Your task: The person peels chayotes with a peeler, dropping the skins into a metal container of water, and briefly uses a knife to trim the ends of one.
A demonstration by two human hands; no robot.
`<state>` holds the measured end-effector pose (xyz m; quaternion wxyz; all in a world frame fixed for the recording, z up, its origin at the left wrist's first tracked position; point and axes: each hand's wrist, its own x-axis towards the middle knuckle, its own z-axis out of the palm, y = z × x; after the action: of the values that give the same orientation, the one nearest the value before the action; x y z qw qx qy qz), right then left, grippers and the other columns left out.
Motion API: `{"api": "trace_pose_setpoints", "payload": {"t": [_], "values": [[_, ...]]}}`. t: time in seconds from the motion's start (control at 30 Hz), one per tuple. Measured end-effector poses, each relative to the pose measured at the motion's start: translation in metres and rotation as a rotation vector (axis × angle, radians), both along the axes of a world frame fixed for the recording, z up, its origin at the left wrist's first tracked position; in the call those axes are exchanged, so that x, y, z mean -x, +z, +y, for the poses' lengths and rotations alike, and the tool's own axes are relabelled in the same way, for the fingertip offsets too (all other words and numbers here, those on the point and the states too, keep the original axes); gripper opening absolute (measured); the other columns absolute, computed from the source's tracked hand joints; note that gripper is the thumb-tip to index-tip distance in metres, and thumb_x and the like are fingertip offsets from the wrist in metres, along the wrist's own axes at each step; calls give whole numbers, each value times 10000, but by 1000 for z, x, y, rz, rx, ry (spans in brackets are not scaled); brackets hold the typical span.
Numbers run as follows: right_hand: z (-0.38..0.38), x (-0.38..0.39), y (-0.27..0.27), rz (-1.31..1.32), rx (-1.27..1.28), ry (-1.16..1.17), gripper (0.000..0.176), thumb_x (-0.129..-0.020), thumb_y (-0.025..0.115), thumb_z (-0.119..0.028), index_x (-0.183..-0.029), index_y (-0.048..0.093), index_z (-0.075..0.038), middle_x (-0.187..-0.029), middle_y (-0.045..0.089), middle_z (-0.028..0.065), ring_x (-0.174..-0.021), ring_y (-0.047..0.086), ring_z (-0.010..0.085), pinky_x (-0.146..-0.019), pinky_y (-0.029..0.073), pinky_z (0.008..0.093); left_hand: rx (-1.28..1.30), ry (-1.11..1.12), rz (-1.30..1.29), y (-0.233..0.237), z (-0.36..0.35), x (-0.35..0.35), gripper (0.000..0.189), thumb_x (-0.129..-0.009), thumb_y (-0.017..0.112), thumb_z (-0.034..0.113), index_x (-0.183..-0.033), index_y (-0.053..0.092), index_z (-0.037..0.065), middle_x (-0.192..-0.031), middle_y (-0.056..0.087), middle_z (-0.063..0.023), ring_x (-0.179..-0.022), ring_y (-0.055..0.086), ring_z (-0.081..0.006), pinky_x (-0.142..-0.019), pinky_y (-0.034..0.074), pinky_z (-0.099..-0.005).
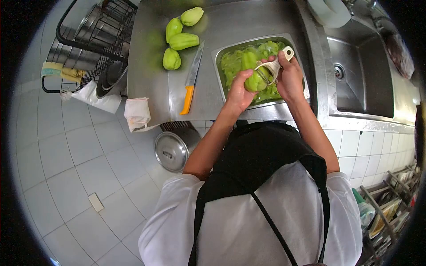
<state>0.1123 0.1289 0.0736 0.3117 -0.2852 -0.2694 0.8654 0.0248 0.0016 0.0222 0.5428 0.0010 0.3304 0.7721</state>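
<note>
My left hand (241, 92) is closed around a green chayote (254, 82) above a metal pan (216, 66). My right hand (290, 79) grips a white peeler (272, 67), its blade lying against the chayote's side. Green peelings (230, 66) and water fill much of the pan below both hands. To the left of the pan lies a knife (191, 86) with a yellow handle, its blade pointing away from me. Several whole chayotes (184, 41) rest on the steel counter beyond the knife.
A steel sink (361, 84) is set in at the right. On the left stands a black wire rack (95, 44) with metal pots. A folded white cloth (137, 113) hangs at the counter's corner. Below the counter is a lidded pot (171, 150) on the tiled floor (97, 164).
</note>
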Motion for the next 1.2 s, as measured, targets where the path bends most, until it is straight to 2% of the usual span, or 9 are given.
{"api": "trace_pose_setpoints", "payload": {"t": [0.27,0.47,0.6,0.77,0.87,0.97,1.2], "values": [[-6,3,-9,-58,-179,-127,204,-982,558,-128,-1066,411,-15,-864,594,129,-726,678,285,-647,587,394,47,91,-32,-3,3,-16,450,-885,611,272,-1263,525,44,-1210,602,-106,-1130,586,-242,-957,474,-452],[-11,4,-10,-84,-221,-212,219,-980,566,-129,-1075,408,-11,-832,589,121,-711,677,268,-624,579,372,54,95,-41,11,7,-25,455,-908,597,303,-1271,516,41,-1227,595,-115,-1138,581,-246,-951,479,-460],[-12,1,-10,-117,-269,-202,210,-986,562,-156,-1067,441,-5,-837,591,109,-729,672,256,-661,583,368,48,61,-48,9,7,-26,461,-935,549,331,-1305,500,61,-1298,572,-122,-1187,562,-270,-1022,445,-503],[-15,-2,-9,-144,-320,-199,184,-985,562,-148,-1033,464,1,-817,586,102,-701,666,240,-638,575,354,40,45,-42,10,9,-29,497,-906,552,349,-1316,500,73,-1296,575,-114,-1188,558,-263,-1020,438,-489],[-14,-1,-14,-94,-291,-205,176,-973,570,-110,-1048,456,1,-792,600,111,-645,662,230,-574,557,335,59,54,-68,10,9,-31,514,-887,550,363,-1314,509,79,-1293,578,-109,-1180,558,-258,-1010,436,-482],[-14,-3,-12,-128,-320,-166,156,-986,550,-128,-1018,482,9,-803,586,95,-674,659,223,-615,563,331,47,37,-95,3,7,-33,515,-886,525,380,-1312,517,91,-1293,579,-104,-1172,559,-254,-1000,437,-480],[-11,-4,-8,-172,-293,-134,119,-976,550,-105,-981,507,6,-770,586,80,-652,651,202,-604,558,314,-22,-14,-87,3,6,-37,537,-895,475,401,-1350,509,118,-1313,569,-98,-1193,545,-254,-1001,432,-488]]}}
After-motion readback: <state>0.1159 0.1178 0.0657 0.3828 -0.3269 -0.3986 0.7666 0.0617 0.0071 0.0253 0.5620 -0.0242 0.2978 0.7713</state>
